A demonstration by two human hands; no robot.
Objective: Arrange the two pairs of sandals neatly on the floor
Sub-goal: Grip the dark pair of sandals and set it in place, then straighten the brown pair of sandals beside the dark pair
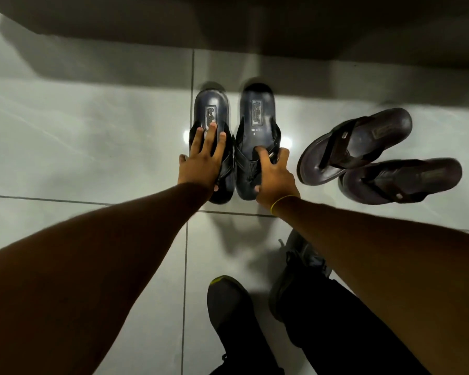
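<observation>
Standing nearest the camera: the person's own two dark shoes [229, 315], on pale floor tiles [79, 147].

Left hand [201, 163]: fingers spread flat, palm down on the straps of the left dark blue sandal [211, 109]; pressing, not closed round it.

Right hand [275, 182]: yellow band [282, 203] at the wrist; thumb and fingers curled over the straps of the right dark blue sandal [257, 115], gripping them.

Dark blue pair: side by side on the floor, nearly touching, parallel, heels pointing away from the person, right one set slightly farther forward.

Brown pair, to the right, near but apart from the blue pair: upper brown sandal [363, 142] lying aslant; lower brown sandal [406, 180] aslant beside it, toe ends overlapping.

Farthest: shadowed wall base [228, 36].
</observation>
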